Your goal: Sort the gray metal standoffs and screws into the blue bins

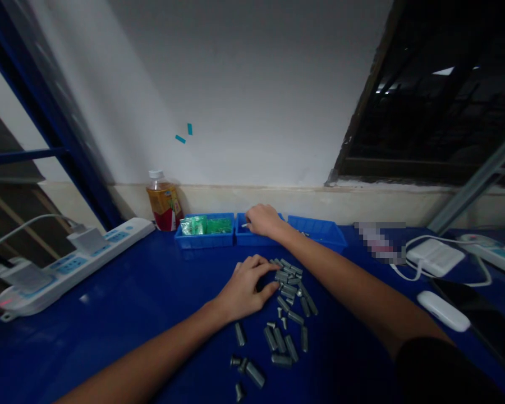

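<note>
My left hand [247, 285] rests at the left edge of a loose pile of grey metal standoffs [293, 281], its thumb and forefinger apart and their tips touching or nearly touching the pieces. Small screws [283, 323] lie among the standoffs. My right hand [264, 220] reaches across to the middle blue bin [252, 240], with its fingers curled down over it. A small pale piece [245, 225] shows by those fingertips, too small to name. Most of what that bin contains is hidden behind the hand.
A left blue bin [204, 241] holds green and clear plastic packets. Small pieces lie in the right blue bin [320, 227]. A drink bottle [164, 205] and a power strip [78, 264] stand left; a white charger [435, 257] and a white case [443, 310] lie right.
</note>
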Demonstrator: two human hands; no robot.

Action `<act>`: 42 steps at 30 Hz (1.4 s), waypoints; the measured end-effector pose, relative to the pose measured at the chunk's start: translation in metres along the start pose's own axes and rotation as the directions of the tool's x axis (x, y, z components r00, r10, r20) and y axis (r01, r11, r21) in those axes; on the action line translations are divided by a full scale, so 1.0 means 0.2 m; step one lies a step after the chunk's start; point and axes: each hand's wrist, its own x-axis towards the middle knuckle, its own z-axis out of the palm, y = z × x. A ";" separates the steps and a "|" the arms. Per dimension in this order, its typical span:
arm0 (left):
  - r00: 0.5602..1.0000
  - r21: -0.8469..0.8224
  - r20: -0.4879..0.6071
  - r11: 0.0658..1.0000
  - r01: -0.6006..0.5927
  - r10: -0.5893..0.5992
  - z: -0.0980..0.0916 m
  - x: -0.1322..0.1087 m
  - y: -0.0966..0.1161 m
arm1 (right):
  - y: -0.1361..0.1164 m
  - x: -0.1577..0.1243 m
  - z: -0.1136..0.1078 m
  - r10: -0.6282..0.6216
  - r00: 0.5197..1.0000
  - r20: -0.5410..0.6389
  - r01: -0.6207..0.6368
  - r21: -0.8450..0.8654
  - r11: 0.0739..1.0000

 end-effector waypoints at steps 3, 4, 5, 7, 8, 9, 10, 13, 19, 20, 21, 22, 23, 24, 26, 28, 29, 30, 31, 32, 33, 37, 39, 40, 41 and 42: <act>0.998 0.069 0.060 0.997 -0.031 0.026 -0.01 -0.01 0.01 | -0.05 0.11 0.06 0.003 1.000 0.031 -0.003 -0.001 1.000; 0.997 0.081 0.072 0.996 -0.038 0.032 -0.01 -0.01 0.01 | -0.07 0.13 0.07 0.002 0.999 0.035 -0.002 -0.003 1.000; 0.997 0.088 0.076 0.995 -0.040 0.033 -0.02 -0.01 0.02 | -0.08 0.14 0.08 0.002 0.999 0.034 -0.002 -0.006 1.000; 0.997 0.092 0.072 0.995 -0.025 0.019 -0.02 -0.01 0.02 | -0.09 0.16 0.09 0.007 1.000 0.023 -0.007 -0.009 1.000; 0.998 0.091 0.067 0.996 -0.011 0.005 -0.02 -0.01 0.02 | -0.09 0.16 0.08 0.014 1.000 0.013 -0.014 -0.009 1.000; 0.998 0.088 0.061 0.996 0.003 -0.009 -0.02 -0.01 0.02 | -0.09 0.16 0.08 0.025 1.000 0.002 -0.025 -0.008 1.000; 0.998 0.086 0.055 0.996 0.015 -0.020 -0.01 -0.01 0.01 | -0.08 0.16 0.07 0.040 0.999 -0.011 -0.040 -0.007 0.999; 0.999 0.079 0.033 0.996 0.032 -0.035 0.00 -0.01 0.01 | -0.02 0.12 0.06 0.106 0.992 -0.071 -0.105 0.014 0.994; 1.000 0.078 0.012 0.997 0.015 -0.016 0.00 -0.02 -0.01 | 0.13 -0.21 0.05 0.180 0.930 -0.322 -0.064 0.339 0.939; 1.000 0.075 0.012 0.997 0.013 -0.014 0.00 -0.02 -0.01 | 0.13 -0.32 0.06 0.183 0.902 -0.392 -0.024 0.376 0.926; 1.000 0.073 0.012 0.997 0.012 -0.013 0.00 -0.02 -0.01 | 0.13 -0.43 0.07 0.184 0.873 -0.451 0.020 0.411 0.911; 1.000 0.073 0.010 0.997 0.013 -0.014 0.00 -0.02 -0.01 | 0.12 -0.55 0.08 0.184 0.850 -0.494 0.053 0.427 0.902; 1.000 0.076 0.008 0.997 0.017 -0.018 0.00 -0.01 -0.01 | 0.11 -0.66 0.10 0.139 0.854 -0.501 0.100 0.422 0.901; 1.000 0.081 0.005 0.996 0.026 -0.026 0.00 -0.01 -0.01 | 0.10 -0.77 0.12 0.091 0.862 -0.499 0.136 0.401 0.906; 0.999 0.091 0.000 0.994 0.052 -0.053 0.01 0.00 -0.01 | 0.08 -0.92 0.16 0.071 0.876 -0.477 0.147 0.405 0.902; 0.997 0.082 -0.002 0.994 0.072 -0.072 0.01 0.01 -0.02 | 0.07 -0.99 0.18 0.080 0.886 -0.456 0.142 0.432 0.891; 0.997 0.070 -0.002 0.995 0.074 -0.074 0.01 0.02 -0.03 | 0.07 -0.99 0.19 0.090 0.885 -0.457 0.141 0.447 0.884; 0.997 0.055 -0.003 0.996 0.071 -0.071 0.02 0.02 -0.03 | 0.07 -0.99 0.19 0.096 0.880 -0.464 0.145 0.456 0.878; 0.998 0.043 -0.005 0.997 0.063 -0.063 0.02 0.02 -0.03 | 0.07 -0.98 0.18 0.099 0.874 -0.476 0.152 0.460 0.875; 0.999 0.036 -0.008 0.998 0.054 -0.054 0.02 0.03 -0.04 | 0.07 -0.96 0.18 0.096 0.870 -0.484 0.161 0.462 0.872; 0.999 0.032 -0.012 0.999 0.044 -0.044 0.02 0.03 -0.04 | 0.06 -0.95 0.17 0.085 0.871 -0.484 0.173 0.464 0.869; 0.999 0.025 -0.032 0.999 0.029 -0.028 0.02 0.03 -0.04 | 0.02 -0.96 0.16 0.023 0.892 -0.452 0.211 0.460 0.862; 0.999 0.000 -0.040 1.000 0.026 -0.026 0.02 0.03 -0.04 | -0.01 -0.97 0.16 0.004 0.902 -0.431 0.212 0.452 0.866; 0.999 -0.018 -0.048 1.000 0.022 -0.022 0.02 0.03 -0.04 | -0.02 -0.97 0.16 -0.004 0.908 -0.420 0.211 0.447 0.869; 0.998 -0.036 -0.059 0.999 0.015 -0.017 0.02 0.03 -0.04 | -0.03 -0.97 0.16 -0.014 0.913 -0.407 0.210 0.441 0.873; 0.997 -0.051 -0.071 0.999 0.009 -0.012 0.03 0.03 -0.05 | -0.03 -0.98 0.16 -0.027 0.917 -0.397 0.212 0.431 0.877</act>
